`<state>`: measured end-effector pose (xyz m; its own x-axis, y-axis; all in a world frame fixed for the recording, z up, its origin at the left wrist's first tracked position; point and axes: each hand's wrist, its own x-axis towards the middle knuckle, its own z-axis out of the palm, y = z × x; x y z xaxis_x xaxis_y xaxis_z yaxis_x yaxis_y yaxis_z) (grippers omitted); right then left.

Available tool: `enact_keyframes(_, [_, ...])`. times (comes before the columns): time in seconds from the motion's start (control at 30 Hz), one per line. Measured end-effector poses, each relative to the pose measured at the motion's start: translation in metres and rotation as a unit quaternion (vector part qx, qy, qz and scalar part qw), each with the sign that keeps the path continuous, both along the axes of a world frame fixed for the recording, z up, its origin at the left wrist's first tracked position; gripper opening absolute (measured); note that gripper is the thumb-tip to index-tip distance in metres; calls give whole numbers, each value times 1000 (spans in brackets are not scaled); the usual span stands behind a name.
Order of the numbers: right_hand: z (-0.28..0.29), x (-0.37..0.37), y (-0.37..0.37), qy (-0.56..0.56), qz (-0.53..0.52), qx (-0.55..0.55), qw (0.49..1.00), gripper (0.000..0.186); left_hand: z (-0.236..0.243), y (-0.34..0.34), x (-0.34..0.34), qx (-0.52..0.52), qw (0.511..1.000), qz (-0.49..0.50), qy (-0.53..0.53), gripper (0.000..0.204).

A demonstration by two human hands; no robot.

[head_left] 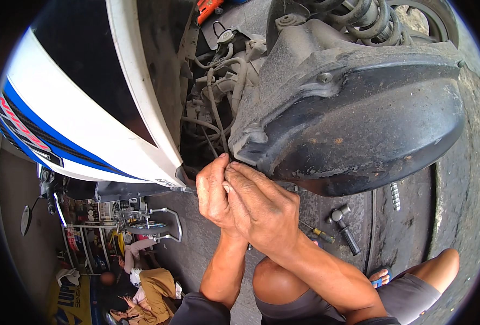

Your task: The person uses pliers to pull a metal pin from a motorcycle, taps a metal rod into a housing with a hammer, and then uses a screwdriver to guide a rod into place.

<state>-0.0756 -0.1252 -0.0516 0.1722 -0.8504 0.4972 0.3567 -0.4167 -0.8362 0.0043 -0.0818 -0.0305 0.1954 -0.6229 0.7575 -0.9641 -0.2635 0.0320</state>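
Note:
My left hand point(213, 200) and my right hand point(264, 208) are pressed together, fingers closed, at the lower front corner of a scooter's dusty black engine-side cover point(359, 130). Their fingertips meet at the end of a thin dark cable or hose point(211, 142) that comes down from the engine bay. Whatever is pinched between the fingers is hidden. Just above, grey dusty hoses point(214, 103) run through the gap between the cover and the scooter's white and blue body panel point(88, 124).
On the floor right of my forearms lie a yellow-handled screwdriver point(321, 234), a black-handled tool with a metal head point(346, 230) and a knurled metal handle point(395, 196). A coil spring point(373, 24) stands above the cover. People point(148, 292) and a wheeled frame point(167, 225) are at lower left.

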Motion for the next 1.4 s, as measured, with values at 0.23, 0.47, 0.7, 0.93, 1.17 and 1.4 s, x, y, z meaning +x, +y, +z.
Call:
enact_keyframes(0.23, [0,-1,-1,2,5,-1,1000,19,-1,1,0,2,1000,9,-3,32])
enact_keyframes(0.47, [0,0,0,1,1,-2,1000,19,0,0,-1,-1,1000,10,-1,31])
enact_keyframes(0.7, [-2,1,1,1,-2,-9,1000,22,-1,1,0,-3,1000,3,3,32])
enact_keyframes(0.93, [5,-5,-2,24,13,-2,1000,22,-2,3,2,9,1000,19,-8,31])
enact_keyframes(1.17, [24,-11,-8,66,19,7,998,24,6,-1,-1,28,995,61,75,38])
enact_keyframes(1.4, [12,-4,-2,67,11,-12,998,25,14,-6,-11,28,982,47,179,41])
